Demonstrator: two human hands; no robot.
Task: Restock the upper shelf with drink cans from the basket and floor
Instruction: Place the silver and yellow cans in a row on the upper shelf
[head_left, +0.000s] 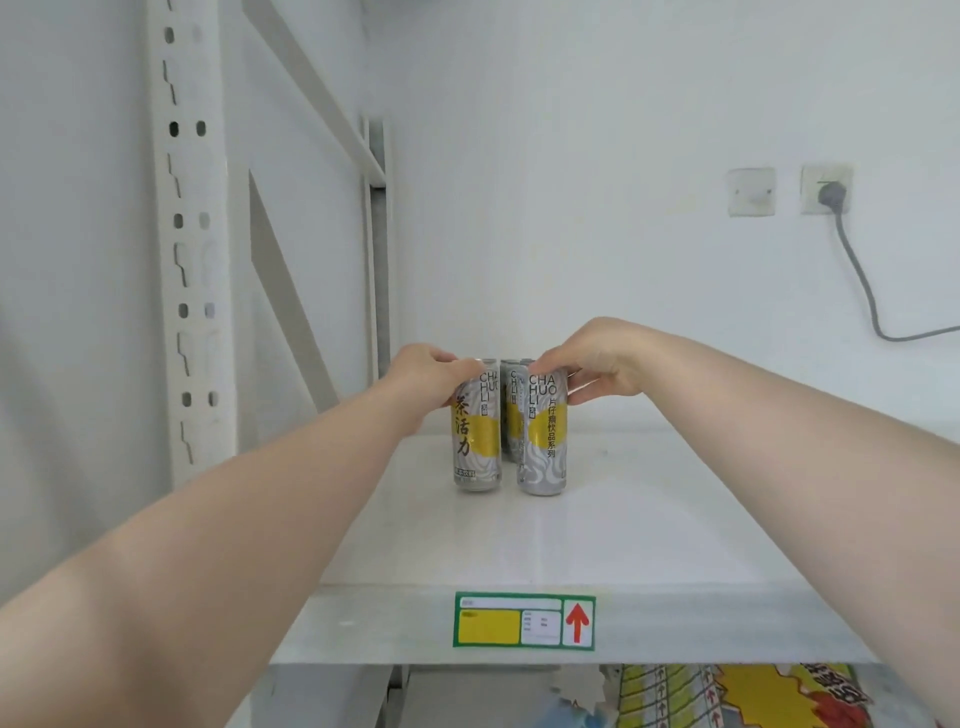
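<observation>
Left hand (431, 375) and right hand (589, 364) round upright cans (477, 441), perhaps others behind.

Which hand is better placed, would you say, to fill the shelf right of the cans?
Probably the right hand: it grips the right front can, beside the bare shelf; the left hand grips the left front can.

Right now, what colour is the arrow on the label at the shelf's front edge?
Red arrow on the green-bordered shelf label; clearest in head view.

left hand (426, 371) gripping left can (477, 431), right hand (597, 358) gripping right can (543, 436), upright on shelf (649, 530)
</observation>
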